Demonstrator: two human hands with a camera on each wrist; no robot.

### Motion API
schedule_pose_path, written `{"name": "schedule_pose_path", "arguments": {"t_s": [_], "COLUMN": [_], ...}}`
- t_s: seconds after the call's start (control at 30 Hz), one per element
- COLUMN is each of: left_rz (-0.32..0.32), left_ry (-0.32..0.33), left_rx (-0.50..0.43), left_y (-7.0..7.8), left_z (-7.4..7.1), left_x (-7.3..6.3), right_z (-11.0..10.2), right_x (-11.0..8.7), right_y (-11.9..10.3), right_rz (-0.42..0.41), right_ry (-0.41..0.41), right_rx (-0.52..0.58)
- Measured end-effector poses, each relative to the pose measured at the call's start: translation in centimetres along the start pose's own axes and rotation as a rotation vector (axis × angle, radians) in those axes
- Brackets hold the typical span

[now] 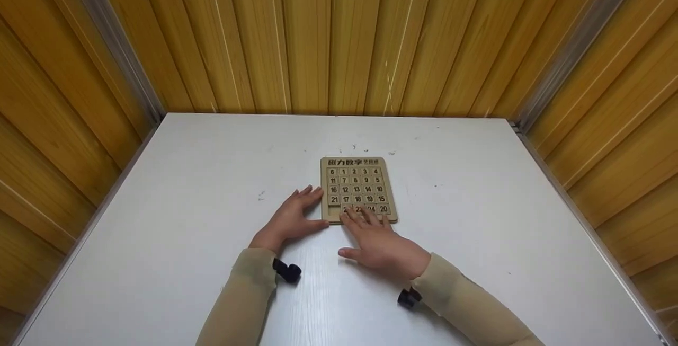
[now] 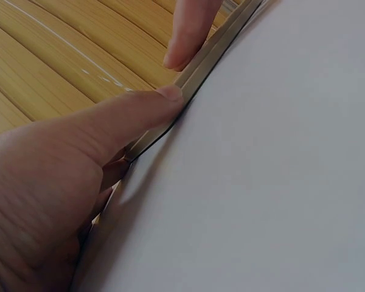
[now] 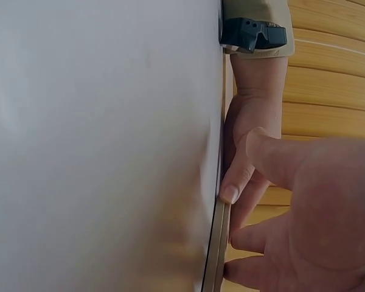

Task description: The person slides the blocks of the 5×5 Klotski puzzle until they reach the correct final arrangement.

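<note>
A wooden sliding number puzzle [image 1: 356, 189] lies flat on the white table, its numbered tiles in rows below a title strip. The bottom-left slot is vacant. My left hand [image 1: 290, 220] holds the puzzle around its near-left corner, fingertips along the left side and thumb at the near edge. In the left wrist view, that thumb [image 2: 137, 112] presses against the frame's rim. Over the bottom row, my right hand [image 1: 385, 246] rests its spread fingertips on the tiles, partly covering several of them. Its thumb points left, off the puzzle.
The white table [image 1: 212, 176] carries small dark marks behind the puzzle. Wood-patterned panels [image 1: 328, 38] stand at the back and both sides, with metal posts at the corners. Each sleeve cuff bears a black wrist camera [image 1: 287, 271].
</note>
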State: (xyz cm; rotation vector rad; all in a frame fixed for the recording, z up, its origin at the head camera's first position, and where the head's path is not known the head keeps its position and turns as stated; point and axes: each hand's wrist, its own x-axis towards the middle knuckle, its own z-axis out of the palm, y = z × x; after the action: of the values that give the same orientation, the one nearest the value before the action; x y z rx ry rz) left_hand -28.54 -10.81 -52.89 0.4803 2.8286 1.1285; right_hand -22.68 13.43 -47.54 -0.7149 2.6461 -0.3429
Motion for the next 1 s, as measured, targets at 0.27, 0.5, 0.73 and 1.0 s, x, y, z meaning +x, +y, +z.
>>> {"name": "schedule_pose_path", "arguments": {"t_s": [0.27, 0.5, 0.73, 1.0], "left_rz": [0.008, 0.004, 0.019, 0.007], "left_ry": [-0.002, -0.013, -0.002, -0.006], "left_rx": [-0.006, -0.003, -0.021, -0.019], "left_y": [-0.3, -0.2, -0.2, -0.2], "left_z": [0.1, 0.0, 0.0, 0.0], "left_x": [-0.1, 0.0, 0.1, 0.2], "right_z": [-0.1, -0.7, -1.0, -0.8], "right_x": [0.0, 1.5, 3.3, 4.1], "right_y": [0.0, -0.6, -0.3, 0.2], "right_rz": [0.005, 0.006, 0.031, 0.062], "right_ry": [0.009, 0.035, 0.065, 0.054], "right_rx": [0.034, 0.045, 0.034, 0.022]}}
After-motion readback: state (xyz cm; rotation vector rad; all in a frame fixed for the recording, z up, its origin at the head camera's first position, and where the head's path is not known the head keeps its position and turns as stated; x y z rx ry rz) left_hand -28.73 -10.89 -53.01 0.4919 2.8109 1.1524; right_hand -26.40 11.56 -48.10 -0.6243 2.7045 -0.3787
